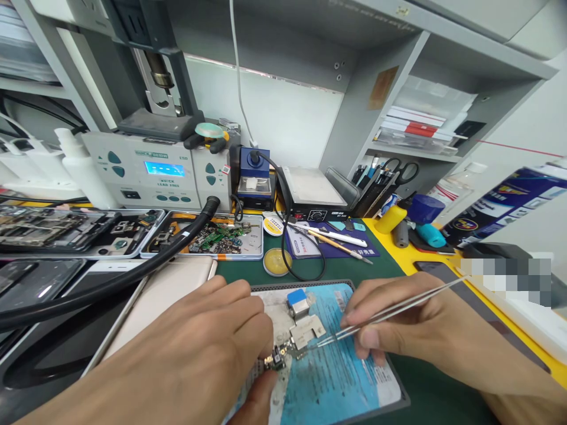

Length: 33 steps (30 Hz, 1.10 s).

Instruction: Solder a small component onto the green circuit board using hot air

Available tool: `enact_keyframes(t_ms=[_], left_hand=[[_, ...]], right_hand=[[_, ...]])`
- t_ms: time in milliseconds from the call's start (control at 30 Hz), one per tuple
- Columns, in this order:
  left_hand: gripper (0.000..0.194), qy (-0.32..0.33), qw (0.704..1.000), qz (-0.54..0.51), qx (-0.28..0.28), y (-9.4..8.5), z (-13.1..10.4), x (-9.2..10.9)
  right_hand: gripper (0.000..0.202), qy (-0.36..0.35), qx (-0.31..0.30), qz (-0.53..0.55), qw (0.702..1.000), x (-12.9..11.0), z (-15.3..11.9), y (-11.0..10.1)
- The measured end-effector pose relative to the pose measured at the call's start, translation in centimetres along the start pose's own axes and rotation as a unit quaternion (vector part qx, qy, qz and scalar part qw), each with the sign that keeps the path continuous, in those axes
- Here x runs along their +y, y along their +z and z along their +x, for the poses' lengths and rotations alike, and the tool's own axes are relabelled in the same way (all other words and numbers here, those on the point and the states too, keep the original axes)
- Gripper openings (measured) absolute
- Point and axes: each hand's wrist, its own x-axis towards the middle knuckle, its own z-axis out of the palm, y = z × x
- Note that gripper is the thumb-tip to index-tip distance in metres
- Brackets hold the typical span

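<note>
A small phone circuit board with a silver shield plate lies over a blue and white work pad. My left hand grips the board's near left end, where a dark square component shows, between thumb and fingers. In my right hand is a pair of metal tweezers, held between thumb and fingers. Their tips are close together at the board's right edge; whether they touch it I cannot tell. Just behind the board sits a small metal block with a blue top.
Behind the pad stands a hot-air station, its black hose crossing the left side. A tray of circuit boards, a round yellow tin and a white-handled tool lie nearer. Bottles and a blue can stand at right.
</note>
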Motion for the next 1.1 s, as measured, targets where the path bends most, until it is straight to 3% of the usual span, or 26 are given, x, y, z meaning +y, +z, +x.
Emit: enact_keyframes(t_ms=[533, 1000, 1100], left_hand=[[0.012, -0.013, 1.0, -0.004, 0.012, -0.15, -0.24, 0.06], [0.013, -0.009, 1.0, 0.009, 0.005, -0.18, -0.34, -0.06], [0.016, -0.01, 0.999, 0.009, 0.029, -0.13, -0.41, -0.05]], right_hand=[[0.012, -0.008, 0.008, -0.028, 1.0, -0.12, -0.4, -0.07], [0.011, -0.017, -0.003, 0.022, 1.0, -0.54, -0.73, -0.7], [0.012, -0.012, -0.004, 0.023, 1.0, -0.55, -0.58, -0.61]])
